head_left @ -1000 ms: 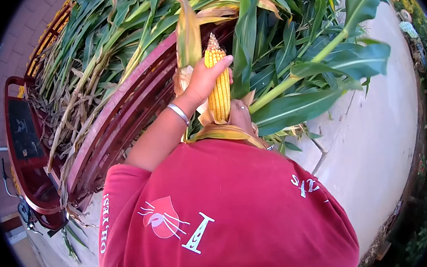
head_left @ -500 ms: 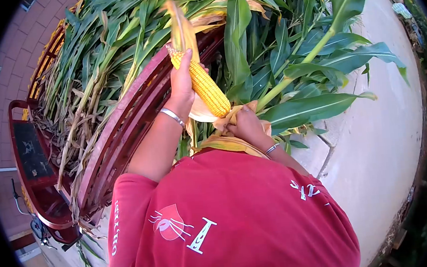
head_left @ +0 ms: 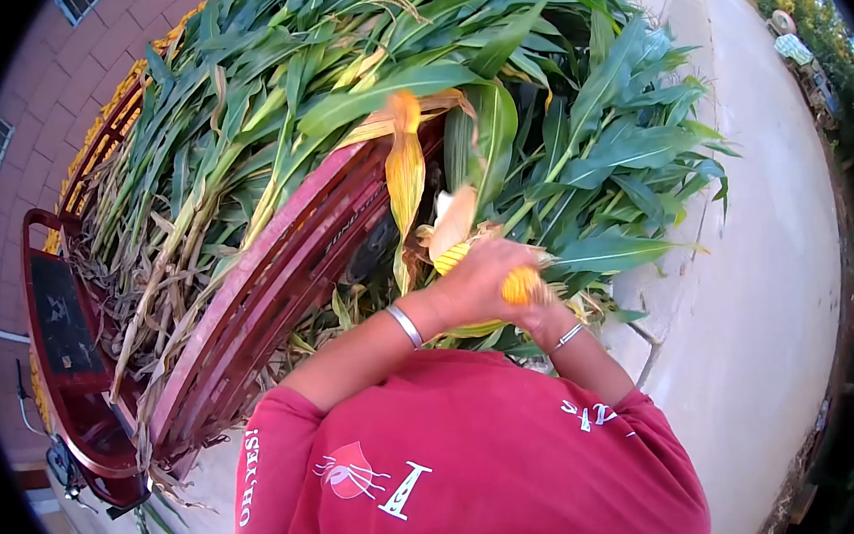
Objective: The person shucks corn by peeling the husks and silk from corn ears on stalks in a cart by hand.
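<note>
A yellow ear of corn [head_left: 522,285] lies across in front of my chest, its kernels showing on both sides of my left hand [head_left: 487,270]. That hand is closed around the ear. My right hand [head_left: 539,316] is against the ear's right end, smeared by motion and partly covered, so its fingers cannot be made out. Pale husk [head_left: 454,215] sticks up behind the left hand. A yellow dry husk leaf [head_left: 405,173], blurred at its top, is beyond my left wrist.
Green corn stalks [head_left: 559,156] are heaped ahead and to the right. More stalks fill a red cart [head_left: 275,244] with slatted sides at the left. Pale concrete [head_left: 768,270] stretches along the right. A brick wall [head_left: 61,80] stands behind the cart.
My left hand has moved down and right with the ear, closer to my right hand. The ear has turned nearer to level. The stalk that stuck out at upper right is lower.
</note>
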Available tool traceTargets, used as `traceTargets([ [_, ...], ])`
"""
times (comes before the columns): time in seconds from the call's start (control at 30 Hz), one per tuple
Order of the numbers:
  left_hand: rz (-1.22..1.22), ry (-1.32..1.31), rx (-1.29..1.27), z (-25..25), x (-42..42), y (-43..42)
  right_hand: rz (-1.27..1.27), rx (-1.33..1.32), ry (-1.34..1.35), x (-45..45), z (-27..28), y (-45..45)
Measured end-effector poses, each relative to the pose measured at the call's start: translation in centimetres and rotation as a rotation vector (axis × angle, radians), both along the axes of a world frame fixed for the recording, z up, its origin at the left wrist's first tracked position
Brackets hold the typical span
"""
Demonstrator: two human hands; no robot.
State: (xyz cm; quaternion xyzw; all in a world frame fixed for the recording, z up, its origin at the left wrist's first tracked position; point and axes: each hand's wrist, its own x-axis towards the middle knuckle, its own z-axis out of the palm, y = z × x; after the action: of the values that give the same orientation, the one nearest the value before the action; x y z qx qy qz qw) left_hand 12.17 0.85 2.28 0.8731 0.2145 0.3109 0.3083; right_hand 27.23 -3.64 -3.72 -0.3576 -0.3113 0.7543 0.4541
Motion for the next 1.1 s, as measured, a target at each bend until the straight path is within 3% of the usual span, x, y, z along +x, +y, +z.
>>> traceTargets([
  [0.03,-0.069,0.009,-0.043,0.4,0.2,-0.5,-0.004,0.155,-0.093,-0.9,2.4,-0.5],
  [0.1,-0.048,-0.035,0.03,1.7,-0.8,-1.4,-0.21,-0.584,0.276,-2.1,6.1,-0.2],
  [0.13,-0.045,-0.04,0.038,2.0,-1.8,-1.4,-0.082,-0.58,0.523,-0.3,-1.0,1.0],
  [0.2,0.143,0.306,-0.324,2.3,-4.9,-1.2,-0.078,-0.509,0.461,0.8,-0.6,1.1],
  [0.23,0.323,0.358,-0.568,1.6,-6.2,-0.8,-0.079,-0.441,0.407,0.9,-0.4,1.2],
  [0.3,0.415,0.224,-0.718,-3.2,-7.6,0.8,-0.038,-0.443,0.46,0.7,0.4,1.5],
  [0.33,0.423,0.216,-0.716,-3.8,-7.1,1.3,0.003,-0.347,0.314,0.0,0.7,1.7],
  [0.37,0.319,-0.079,-0.79,-4.3,-6.2,1.9,0.047,-0.249,0.169,-0.7,1.2,1.9],
  [0.4,0.206,-0.374,-0.843,-3.9,-5.8,2.6,0.167,-0.145,0.188,-1.4,1.8,2.3],
  [0.43,0.188,-0.422,-0.95,-3.3,-6.0,3.6,0.198,-0.11,0.093,-2.2,1.7,2.2],
  [0.5,0.376,-0.593,-1.027,-2.4,-6.2,3.1,0.274,-0.158,0.081,-3.0,2.2,2.7],
  [0.6,0.281,-0.55,-1.058,-2.5,-7.6,4.8,0.395,-0.073,-0.033,-3.0,4.0,3.4],
  [0.7,0.334,-0.355,-0.803,-2.5,-8.7,5.2,0.474,-0.095,-0.085,-2.7,3.5,3.6],
  [0.77,0.309,-0.45,-0.773,-3.2,-8.7,5.1,0.507,-0.078,-0.093,-2.7,2.6,3.6],
  [0.83,0.42,-0.437,-0.96,-2.8,-8.5,5.0,0.587,-0.139,-0.074,-2.8,2.3,3.4],
  [0.9,0.441,-0.46,-0.914,-3.3,-8.4,5.2,0.579,-0.132,-0.099,-3.4,2.2,3.0],
  [1.0,0.669,-0.642,-1.281,-0.8,-8.9,5.7,0.42,-0.008,-0.294,-4.8,2.7,2.4],
  [1.1,0.569,-0.844,-1.337,-1.6,-9.6,7.4,0.376,0.121,-0.449,-5.7,3.3,2.3],
])
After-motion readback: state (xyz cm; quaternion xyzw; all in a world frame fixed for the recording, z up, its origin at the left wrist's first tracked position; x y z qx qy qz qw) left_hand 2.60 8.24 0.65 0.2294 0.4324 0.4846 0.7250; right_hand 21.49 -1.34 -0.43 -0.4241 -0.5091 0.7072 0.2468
